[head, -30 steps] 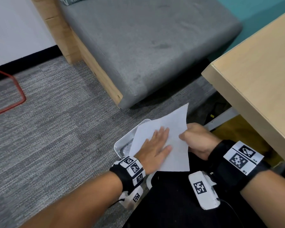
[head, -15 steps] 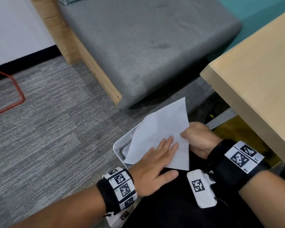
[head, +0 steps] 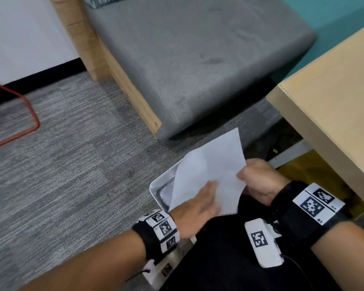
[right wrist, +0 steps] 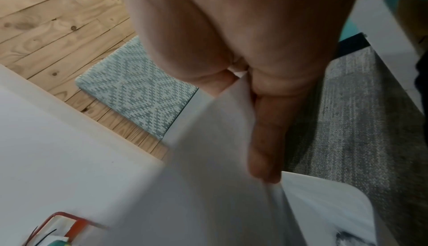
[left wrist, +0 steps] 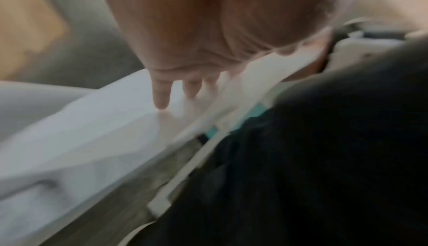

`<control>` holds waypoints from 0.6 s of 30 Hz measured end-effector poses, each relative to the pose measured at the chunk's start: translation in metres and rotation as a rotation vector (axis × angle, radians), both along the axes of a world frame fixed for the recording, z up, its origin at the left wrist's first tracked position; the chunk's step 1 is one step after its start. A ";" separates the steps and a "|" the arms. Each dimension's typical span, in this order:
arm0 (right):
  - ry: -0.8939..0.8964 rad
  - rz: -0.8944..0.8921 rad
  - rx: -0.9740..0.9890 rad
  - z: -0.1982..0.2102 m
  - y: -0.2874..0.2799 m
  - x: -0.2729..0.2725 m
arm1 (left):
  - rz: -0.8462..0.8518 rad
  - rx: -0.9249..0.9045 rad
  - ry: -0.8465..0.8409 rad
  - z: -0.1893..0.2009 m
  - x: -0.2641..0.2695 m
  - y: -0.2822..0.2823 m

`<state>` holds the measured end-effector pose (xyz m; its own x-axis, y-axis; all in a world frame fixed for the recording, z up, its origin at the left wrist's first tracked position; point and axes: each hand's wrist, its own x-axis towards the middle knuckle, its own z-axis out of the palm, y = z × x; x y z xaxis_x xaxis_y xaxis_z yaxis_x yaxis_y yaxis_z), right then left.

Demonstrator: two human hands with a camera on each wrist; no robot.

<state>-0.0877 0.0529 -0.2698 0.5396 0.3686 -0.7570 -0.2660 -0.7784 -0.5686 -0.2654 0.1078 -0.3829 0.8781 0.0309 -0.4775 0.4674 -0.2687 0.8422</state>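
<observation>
A white sheet of paper lies tilted over a white tray on my lap. My left hand rests flat on the sheet's near part, fingers straight; the left wrist view shows the fingertips touching the paper. My right hand pinches the sheet's right edge. In the right wrist view the fingers are curled round the edge of the paper. Most of the tray is hidden under the sheet.
A grey cushioned bench with a wooden frame stands ahead on grey carpet. A light wooden table juts in at the right, close to my right arm. A red metal frame sits at the far left.
My left hand slid back along the sheet toward my body, then slightly forward again. The paper's far corner has lifted and the sheet has turned a little. The right hand keeps its pinch.
</observation>
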 end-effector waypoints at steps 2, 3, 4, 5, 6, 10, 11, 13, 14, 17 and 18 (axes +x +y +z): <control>0.016 -0.021 0.008 0.002 -0.003 0.002 | 0.025 0.038 0.314 -0.035 -0.015 0.012; 0.022 -0.023 0.018 0.002 -0.004 0.003 | 0.010 0.109 0.412 -0.047 -0.022 0.020; 0.023 -0.020 0.023 0.002 -0.005 0.004 | 0.010 0.176 0.436 -0.053 -0.027 0.027; 0.021 -0.023 0.024 0.001 -0.006 0.004 | 0.037 0.220 0.384 -0.053 -0.028 0.031; 0.017 -0.031 0.016 -0.001 -0.005 0.004 | 0.086 0.223 0.284 -0.046 -0.027 0.032; 0.005 -0.052 0.002 -0.004 0.001 -0.001 | 0.098 0.086 0.003 -0.012 -0.013 0.018; 0.001 -0.045 0.001 -0.005 0.002 -0.002 | 0.036 0.069 0.056 -0.012 -0.014 0.014; -0.007 -0.035 0.005 -0.004 0.003 -0.001 | -0.053 0.085 0.290 -0.028 -0.023 0.015; -0.010 -0.033 0.008 -0.002 0.003 0.000 | -0.051 0.123 0.391 -0.034 -0.029 0.022; -0.021 -0.032 0.006 -0.001 -0.001 0.003 | 0.132 0.269 0.309 -0.044 -0.035 0.042; -0.023 -0.042 -0.003 -0.001 -0.002 0.002 | 0.208 0.286 0.199 -0.041 -0.031 0.046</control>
<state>-0.0853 0.0511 -0.2709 0.5723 0.3427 -0.7450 -0.2855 -0.7684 -0.5728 -0.2965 0.1533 -0.4235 0.7307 0.3539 -0.5838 0.6826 -0.3617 0.6350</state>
